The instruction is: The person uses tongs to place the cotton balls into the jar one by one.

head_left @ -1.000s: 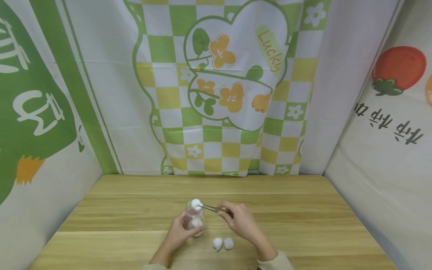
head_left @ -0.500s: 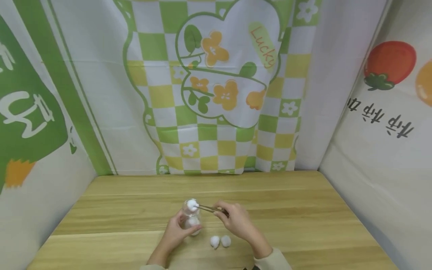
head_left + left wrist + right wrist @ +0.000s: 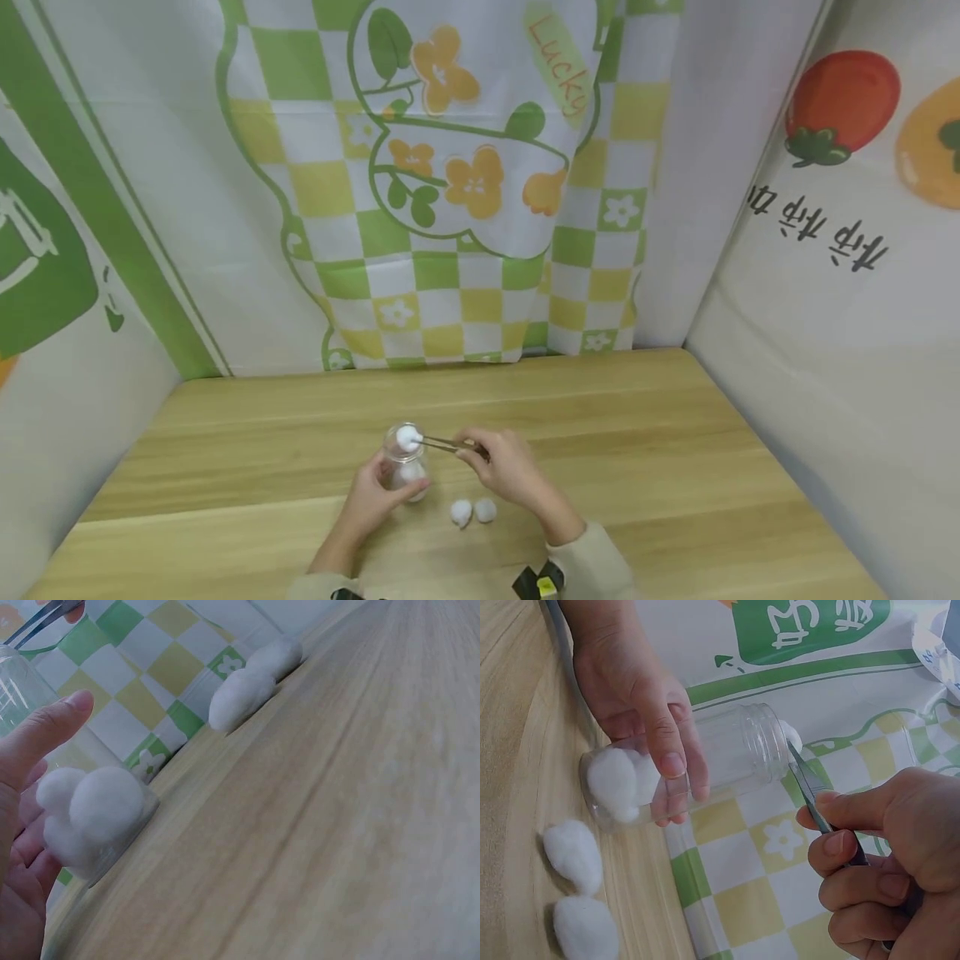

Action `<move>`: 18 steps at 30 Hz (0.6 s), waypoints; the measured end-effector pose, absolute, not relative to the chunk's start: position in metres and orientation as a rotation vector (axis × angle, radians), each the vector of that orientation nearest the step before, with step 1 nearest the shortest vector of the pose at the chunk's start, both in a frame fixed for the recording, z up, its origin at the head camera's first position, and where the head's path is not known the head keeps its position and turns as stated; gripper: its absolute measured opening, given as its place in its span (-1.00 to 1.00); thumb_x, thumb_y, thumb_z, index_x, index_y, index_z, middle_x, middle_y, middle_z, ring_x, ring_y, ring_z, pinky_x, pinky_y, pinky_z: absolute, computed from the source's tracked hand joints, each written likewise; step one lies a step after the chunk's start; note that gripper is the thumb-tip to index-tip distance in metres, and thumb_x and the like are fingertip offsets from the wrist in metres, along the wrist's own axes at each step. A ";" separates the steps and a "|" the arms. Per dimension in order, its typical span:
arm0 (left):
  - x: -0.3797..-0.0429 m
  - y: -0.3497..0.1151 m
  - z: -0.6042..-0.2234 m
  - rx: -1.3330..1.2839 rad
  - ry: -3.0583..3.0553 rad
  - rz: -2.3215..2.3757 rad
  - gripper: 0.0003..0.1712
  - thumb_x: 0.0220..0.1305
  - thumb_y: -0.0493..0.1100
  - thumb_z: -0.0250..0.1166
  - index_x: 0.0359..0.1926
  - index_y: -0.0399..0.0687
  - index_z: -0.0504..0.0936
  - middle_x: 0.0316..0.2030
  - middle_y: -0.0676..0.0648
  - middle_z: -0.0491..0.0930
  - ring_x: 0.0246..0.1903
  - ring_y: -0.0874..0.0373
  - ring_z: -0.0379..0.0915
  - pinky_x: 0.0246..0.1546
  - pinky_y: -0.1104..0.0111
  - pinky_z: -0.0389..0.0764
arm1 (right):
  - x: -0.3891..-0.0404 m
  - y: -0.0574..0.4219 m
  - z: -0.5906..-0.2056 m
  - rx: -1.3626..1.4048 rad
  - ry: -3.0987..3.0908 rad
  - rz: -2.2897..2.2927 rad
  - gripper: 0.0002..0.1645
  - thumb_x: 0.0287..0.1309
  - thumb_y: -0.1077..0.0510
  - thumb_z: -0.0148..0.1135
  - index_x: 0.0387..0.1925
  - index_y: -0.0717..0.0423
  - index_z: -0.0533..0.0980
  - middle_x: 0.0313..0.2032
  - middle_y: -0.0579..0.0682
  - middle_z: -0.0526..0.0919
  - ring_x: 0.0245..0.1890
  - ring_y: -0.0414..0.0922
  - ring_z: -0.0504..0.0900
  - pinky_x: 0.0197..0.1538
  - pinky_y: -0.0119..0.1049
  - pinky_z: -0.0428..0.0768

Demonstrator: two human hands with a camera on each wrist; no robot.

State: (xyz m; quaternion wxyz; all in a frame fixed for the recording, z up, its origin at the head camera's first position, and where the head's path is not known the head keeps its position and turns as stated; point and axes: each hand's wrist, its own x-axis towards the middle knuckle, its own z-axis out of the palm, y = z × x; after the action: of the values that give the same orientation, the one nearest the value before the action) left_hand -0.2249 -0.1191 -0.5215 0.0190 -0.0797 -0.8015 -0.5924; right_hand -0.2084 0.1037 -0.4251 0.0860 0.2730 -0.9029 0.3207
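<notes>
A clear jar point(image 3: 724, 750) stands upright on the table, with my left hand point(image 3: 372, 493) gripping it from the left side. Several white cotton balls point(image 3: 105, 806) lie at its bottom. My right hand point(image 3: 512, 473) holds metal tweezers point(image 3: 810, 791) that reach leftward to the jar's open mouth. Their tips pinch another cotton ball point(image 3: 408, 437), which sits right at the rim. In the right wrist view this ball shows partly behind the rim. Two loose cotton balls, one on the left point(image 3: 461, 512) and one on the right point(image 3: 486, 510), rest on the table between my forearms.
The wooden table point(image 3: 637, 433) runs back to a green and yellow checked cloth point(image 3: 450, 275) hanging behind it. Printed white cloth walls point(image 3: 825, 333) border both sides. A black device with a yellow mark point(image 3: 546, 587) is at my right sleeve.
The head view has tilted, so the whole scene sits further left and higher. The tweezed cotton ball has come slightly lower against the jar's rim. Both grips stay the same.
</notes>
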 end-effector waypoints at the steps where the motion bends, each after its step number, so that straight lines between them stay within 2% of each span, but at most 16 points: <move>1: -0.226 -0.118 -0.521 -0.245 -2.494 -1.832 -0.26 -0.04 -0.20 0.50 0.20 -0.16 0.44 0.14 -0.21 0.57 0.14 -0.08 0.50 0.29 -0.03 0.42 | -0.209 0.105 -0.425 0.823 -2.690 0.950 -0.81 0.25 0.17 0.20 -0.13 0.13 0.60 -0.60 -0.02 0.61 -0.64 -0.42 0.25 -0.59 -0.60 0.24; 6: -0.228 -0.119 -0.517 -0.219 -2.524 -1.791 -0.26 -0.04 -0.18 0.51 0.20 -0.13 0.45 0.10 -0.17 0.61 -0.01 0.37 0.50 0.22 0.31 0.44 | -0.212 0.106 -0.422 0.855 -2.706 0.974 -0.78 0.26 0.15 0.20 -0.11 0.15 0.59 -0.67 -0.04 0.52 -0.66 -0.41 0.20 -0.59 -0.60 0.16; 8: -0.229 -0.120 -0.516 -0.233 -2.523 -1.784 -0.27 -0.03 -0.17 0.51 0.21 -0.10 0.45 0.11 -0.17 0.61 -0.05 0.50 0.45 0.21 0.36 0.44 | -0.212 0.105 -0.421 0.856 -2.715 0.994 -0.78 0.26 0.15 0.21 -0.11 0.15 0.59 -0.68 -0.06 0.48 -0.67 -0.40 0.18 -0.59 -0.60 0.13; 13: -0.231 -0.119 -0.517 -0.287 -2.477 -1.813 -0.29 -0.03 -0.20 0.51 0.19 -0.09 0.48 0.15 -0.17 0.59 -0.04 0.60 0.41 0.18 0.46 0.43 | -0.213 0.107 -0.419 0.842 -2.718 0.987 -0.78 0.24 0.16 0.23 -0.10 0.14 0.59 -0.63 -0.05 0.55 -0.63 -0.39 0.26 -0.56 -0.59 0.24; 16: -0.231 -0.118 -0.518 -0.295 -2.467 -1.835 -0.31 -0.04 -0.21 0.51 0.17 -0.11 0.49 0.17 -0.17 0.57 -0.02 0.63 0.38 0.26 0.36 0.41 | -0.212 0.111 -0.419 0.822 -2.726 1.010 -0.77 0.23 0.17 0.23 -0.09 0.14 0.59 -0.58 -0.02 0.60 -0.59 -0.37 0.32 -0.52 -0.58 0.33; 18: -0.229 -0.117 -0.519 -0.291 -2.475 -1.842 -0.31 -0.04 -0.21 0.52 0.17 -0.11 0.49 0.18 -0.16 0.56 -0.01 0.65 0.36 0.32 0.21 0.39 | -0.209 0.114 -0.418 0.807 -2.741 1.043 -0.75 0.23 0.17 0.23 -0.07 0.15 0.59 -0.56 -0.02 0.60 -0.58 -0.37 0.33 -0.50 -0.58 0.36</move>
State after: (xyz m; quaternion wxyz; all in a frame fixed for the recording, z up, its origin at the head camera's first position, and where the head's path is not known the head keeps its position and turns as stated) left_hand -0.2290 -0.1168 -0.5189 0.0216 -0.0939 -0.7985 -0.5942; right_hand -0.2092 0.1144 -0.4182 0.0500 0.2651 -0.9000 0.3424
